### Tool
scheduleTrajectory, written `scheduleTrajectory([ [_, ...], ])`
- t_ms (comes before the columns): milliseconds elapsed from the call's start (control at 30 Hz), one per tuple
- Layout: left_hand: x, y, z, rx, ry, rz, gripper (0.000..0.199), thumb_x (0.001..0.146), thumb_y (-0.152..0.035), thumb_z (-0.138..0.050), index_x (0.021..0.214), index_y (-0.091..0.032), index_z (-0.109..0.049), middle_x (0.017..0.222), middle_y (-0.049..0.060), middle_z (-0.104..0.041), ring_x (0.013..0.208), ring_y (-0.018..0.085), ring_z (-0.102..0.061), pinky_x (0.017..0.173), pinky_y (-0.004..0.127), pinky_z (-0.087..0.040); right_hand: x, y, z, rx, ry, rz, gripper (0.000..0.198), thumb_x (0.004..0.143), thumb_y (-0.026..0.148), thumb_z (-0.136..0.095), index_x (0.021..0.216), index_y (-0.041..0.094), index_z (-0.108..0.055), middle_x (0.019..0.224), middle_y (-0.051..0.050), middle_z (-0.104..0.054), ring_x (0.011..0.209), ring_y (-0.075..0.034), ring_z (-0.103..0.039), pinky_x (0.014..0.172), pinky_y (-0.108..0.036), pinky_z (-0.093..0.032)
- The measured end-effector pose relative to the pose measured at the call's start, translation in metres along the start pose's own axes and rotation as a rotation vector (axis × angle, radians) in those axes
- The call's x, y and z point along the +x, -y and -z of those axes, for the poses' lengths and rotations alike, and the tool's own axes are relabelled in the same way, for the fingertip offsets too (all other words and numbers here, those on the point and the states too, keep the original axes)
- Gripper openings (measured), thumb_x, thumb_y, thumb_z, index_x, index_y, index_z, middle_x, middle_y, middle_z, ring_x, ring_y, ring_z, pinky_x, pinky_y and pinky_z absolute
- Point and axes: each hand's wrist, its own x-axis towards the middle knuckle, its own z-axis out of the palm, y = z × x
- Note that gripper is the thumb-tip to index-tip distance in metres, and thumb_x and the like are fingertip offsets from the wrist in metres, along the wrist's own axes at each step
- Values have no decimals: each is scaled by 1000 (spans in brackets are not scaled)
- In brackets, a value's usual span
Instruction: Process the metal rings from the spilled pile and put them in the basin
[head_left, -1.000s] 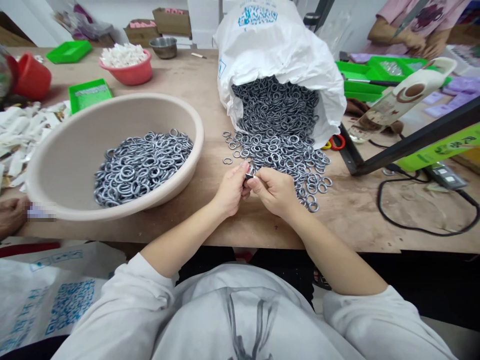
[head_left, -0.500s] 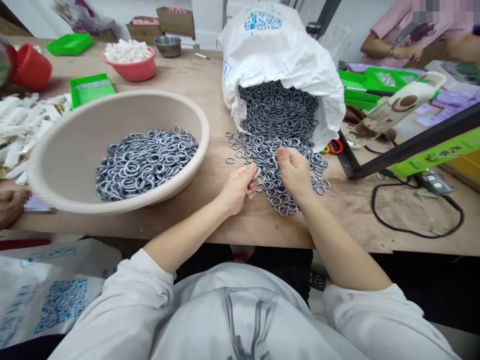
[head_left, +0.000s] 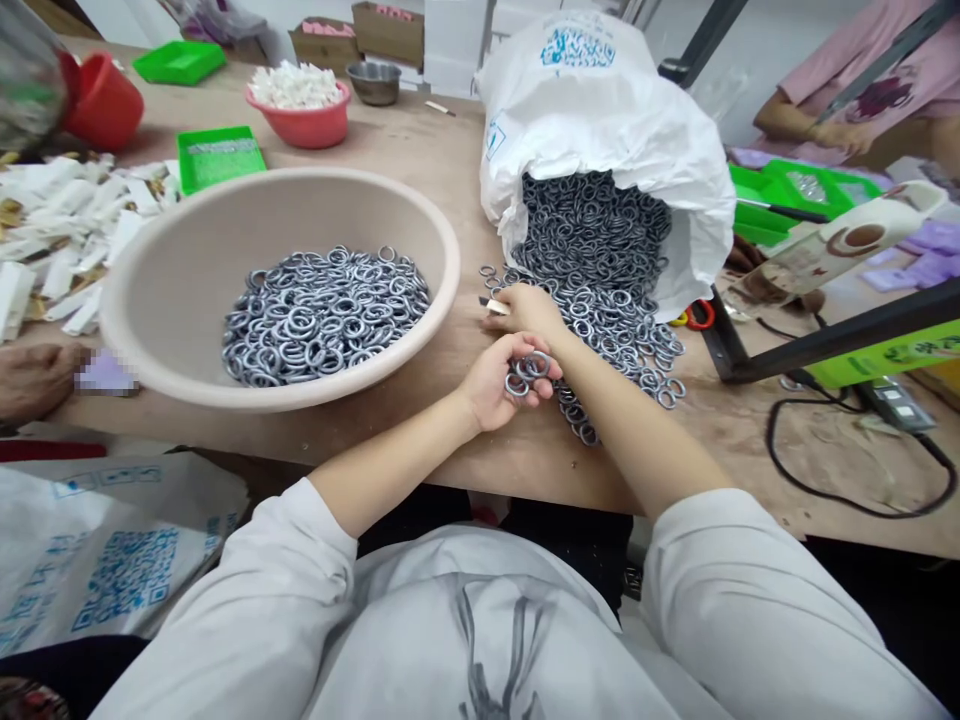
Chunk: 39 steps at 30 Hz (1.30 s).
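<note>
My left hand (head_left: 501,385), palm up with curled fingers, holds a few grey metal rings (head_left: 529,372). Just beyond it, my right hand (head_left: 525,310) is closed on a small cream-coloured piece with a dark end (head_left: 495,305); its kind is unclear. The right forearm crosses in front of a loose heap of rings (head_left: 622,335) and hides part of it. That heap spills from the mouth of a white woven sack (head_left: 592,110) lying on its side. To the left, a large beige basin (head_left: 165,270) contains many more rings (head_left: 322,320).
White pieces (head_left: 60,225) lie heaped at the left, near another person's hand (head_left: 37,380). Behind the basin are a green tray (head_left: 221,160) and a red bowl (head_left: 330,122). At right stand a black metal frame (head_left: 840,335) and a cable (head_left: 772,430). Another person (head_left: 847,100) sits beyond.
My right hand has moved left off the ring heap, and the cream-coloured piece now shows in it. My left hand has turned palm up, showing the rings in it. The view has shifted slightly.
</note>
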Motion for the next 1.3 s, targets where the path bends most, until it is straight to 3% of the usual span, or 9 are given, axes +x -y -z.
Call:
scheduleTrajectory([
  [167, 8, 5, -2, 51, -229, -96, 28, 95, -41, -50, 84, -17, -57, 65, -3, -56, 41, 6, -50, 34, 16, -28, -52, -14, 18, 752, -234, -70, 32, 80, 49, -74, 77, 21, -59, 64, 3, -54, 56, -12, -48, 56, -28, -39],
  [300, 8, 18, -5, 236, -161, -287, 36, 87, -51, -68, 81, -18, -54, 66, -5, -53, 42, 4, -43, 34, 16, -24, -98, -2, 4, 1038, -374, -107, 39, 84, 57, -69, 81, 26, -46, 66, 5, -51, 52, -12, -50, 49, -27, -42],
  [433, 5, 20, -3, 327, -108, -306, 39, 87, -54, -69, 81, -19, -54, 59, -7, -48, 41, 3, -34, 36, 16, -21, -115, 4, 4, 1171, -275, -42, 37, 84, 60, -69, 91, 26, -55, 76, 3, -59, 61, -13, -58, 54, -27, -49],
  [533, 3, 15, -3, 359, -81, -286, 37, 87, -54, -68, 84, -19, -56, 56, -7, -45, 41, 4, -31, 37, 16, -20, -115, 0, 11, 1189, -182, 28, 44, 77, 62, -77, 97, 26, -62, 82, 1, -64, 68, -14, -61, 63, -29, -53],
  [700, 0, 11, -5, 353, -29, -265, 43, 79, -55, -75, 77, -18, -53, 58, -7, -44, 43, 3, -32, 38, 16, -20, -115, -10, 13, 1176, -217, 87, 53, 74, 74, -71, 88, 25, -58, 74, 3, -59, 60, -13, -54, 57, -27, -45],
  [833, -1, 10, -5, 324, -49, -211, 47, 76, -57, -75, 74, -18, -50, 56, -8, -42, 42, 3, -28, 38, 16, -19, -125, -12, 18, 757, -366, 140, 53, 88, 74, -54, 76, 22, -55, 61, 4, -47, 55, -11, -41, 54, -27, -31],
  [967, -1, 9, -4, 297, -51, -204, 49, 74, -57, -77, 74, -20, -45, 51, -9, -39, 40, 3, -27, 38, 16, -20, -135, -8, 22, 441, -377, 220, 53, 95, 66, -48, 67, 21, -48, 60, 3, -44, 55, -11, -37, 56, -29, -26],
  [1167, -2, 7, -2, 324, -20, -208, 52, 71, -60, -79, 74, -20, -46, 52, -9, -38, 42, 4, -26, 39, 16, -19, -135, -8, 23, 438, -302, 222, 53, 98, 62, -46, 63, 21, -41, 59, 4, -41, 55, -10, -37, 57, -28, -26],
  [1300, -4, 12, -4, 384, 105, -175, 52, 72, -60, -78, 71, -19, -48, 54, -8, -39, 43, 4, -27, 40, 17, -21, -124, -21, 23, 572, -268, 101, 62, 92, 76, -41, 61, 22, -40, 58, 4, -37, 57, -12, -36, 58, -29, -27],
])
